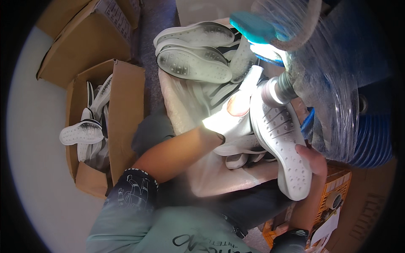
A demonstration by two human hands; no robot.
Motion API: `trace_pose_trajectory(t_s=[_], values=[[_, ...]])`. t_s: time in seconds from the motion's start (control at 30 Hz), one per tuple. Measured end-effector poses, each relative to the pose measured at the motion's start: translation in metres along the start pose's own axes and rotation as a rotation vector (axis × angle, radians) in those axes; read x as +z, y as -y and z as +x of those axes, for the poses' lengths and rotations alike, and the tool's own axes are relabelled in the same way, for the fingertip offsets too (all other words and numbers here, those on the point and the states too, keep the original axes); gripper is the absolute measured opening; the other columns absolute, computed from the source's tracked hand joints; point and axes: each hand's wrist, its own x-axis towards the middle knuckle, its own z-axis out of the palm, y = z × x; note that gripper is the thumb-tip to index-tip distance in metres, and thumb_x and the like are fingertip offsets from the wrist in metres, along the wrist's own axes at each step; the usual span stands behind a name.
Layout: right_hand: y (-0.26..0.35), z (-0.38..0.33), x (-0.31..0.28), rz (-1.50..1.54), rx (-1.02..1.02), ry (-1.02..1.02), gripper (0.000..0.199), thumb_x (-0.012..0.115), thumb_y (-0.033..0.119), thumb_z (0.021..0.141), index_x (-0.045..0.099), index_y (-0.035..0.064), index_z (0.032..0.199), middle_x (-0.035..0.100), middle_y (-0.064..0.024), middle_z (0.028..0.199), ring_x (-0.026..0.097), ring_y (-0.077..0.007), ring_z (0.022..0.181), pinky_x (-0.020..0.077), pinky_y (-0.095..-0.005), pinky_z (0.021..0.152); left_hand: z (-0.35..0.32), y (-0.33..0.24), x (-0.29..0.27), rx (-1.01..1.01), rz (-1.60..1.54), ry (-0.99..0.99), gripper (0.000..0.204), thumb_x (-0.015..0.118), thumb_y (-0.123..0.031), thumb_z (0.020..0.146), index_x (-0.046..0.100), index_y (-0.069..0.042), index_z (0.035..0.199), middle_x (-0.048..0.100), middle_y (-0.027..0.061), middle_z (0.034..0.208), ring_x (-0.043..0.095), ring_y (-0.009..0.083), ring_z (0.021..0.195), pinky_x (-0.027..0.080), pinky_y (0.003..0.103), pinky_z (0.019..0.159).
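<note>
My right fingers (307,154) are clamping the white shoe (282,135); I cannot tell whether my left fingers (252,81), beside it, are gripping.

Lighting v. uneven. Hottest patch = my gloved L hand (236,118), blown to pure white, detail lost; strong glow also just under teal pad (253,27), exact src unclear. Shoe sole (278,126) in my R fingers (310,156) OK exp., texture readable. Glare streaks on clear plastic film (333,92). My trousers (249,202) in deep shadow, orange crate (346,185) dim-ish. Shirt (190,232) hazy, soft. Fisheye: black rim, edges bent, corners lost.
</note>
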Motion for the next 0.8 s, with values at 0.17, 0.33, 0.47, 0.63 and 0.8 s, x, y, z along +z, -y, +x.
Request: trace_pose_trajectory(t_s=[0.17, 0.33, 0.47, 0.63, 0.8], values=[[0.041, 0.009, -0.031, -0.458, -0.290, -0.008, 0.062, 0.081, 0.002, 0.070, 0.058, 0.0001, 0.127, 0.063, -0.0101, 0.120, 0.059, -0.0211, 0.109, 0.0471, -0.0343, 0.096, -0.014, 0.006, 0.010, -0.126, -0.227, 0.059, 0.043, 0.039, -0.030, 0.106, 0.049, 0.001, 0.135, 0.057, 0.0144, 0.131, 0.055, 0.0246, 0.121, 0.040, 0.038, 0.107], [0.057, 0.009, -0.041, -0.486, -0.208, 0.063, 0.061, 0.079, 0.001, 0.070, 0.058, 0.0001, 0.128, 0.063, -0.0097, 0.120, 0.059, -0.0212, 0.108, 0.0472, -0.0345, 0.095, -0.002, 0.006, -0.012, -0.207, -0.225, 0.103, 0.043, 0.039, -0.030, 0.106, 0.049, 0.002, 0.135, 0.057, 0.0152, 0.131, 0.056, 0.0255, 0.121, 0.041, 0.038, 0.107], [0.052, 0.000, -0.035, -0.360, -0.085, 0.103, 0.060, 0.077, 0.000, 0.071, 0.058, 0.0002, 0.128, 0.063, -0.0095, 0.119, 0.060, -0.0213, 0.107, 0.0473, -0.0346, 0.094, -0.001, 0.010, -0.017, -0.253, -0.259, 0.123, 0.043, 0.039, -0.029, 0.106, 0.049, 0.002, 0.135, 0.057, 0.0158, 0.131, 0.056, 0.0262, 0.121, 0.042, 0.039, 0.107], [0.049, -0.018, -0.010, -0.029, 0.116, 0.028, 0.059, 0.076, 0.000, 0.072, 0.057, -0.0004, 0.128, 0.063, -0.0097, 0.118, 0.060, -0.0215, 0.106, 0.0475, -0.0348, 0.093, -0.003, 0.010, -0.018, -0.306, -0.328, 0.151, 0.044, 0.039, -0.029, 0.106, 0.049, 0.002, 0.135, 0.056, 0.0166, 0.132, 0.056, 0.0270, 0.121, 0.043, 0.040, 0.106], [0.050, -0.030, 0.024, 0.340, 0.134, 0.007, 0.061, 0.073, 0.008, 0.076, 0.051, -0.0072, 0.130, 0.062, -0.0157, 0.120, 0.062, -0.0235, 0.103, 0.0478, -0.0346, 0.092, -0.007, 0.012, -0.025, -0.327, -0.365, 0.151, 0.044, 0.039, -0.029, 0.106, 0.048, 0.003, 0.135, 0.056, 0.0174, 0.132, 0.057, 0.0279, 0.121, 0.044, 0.041, 0.106]])
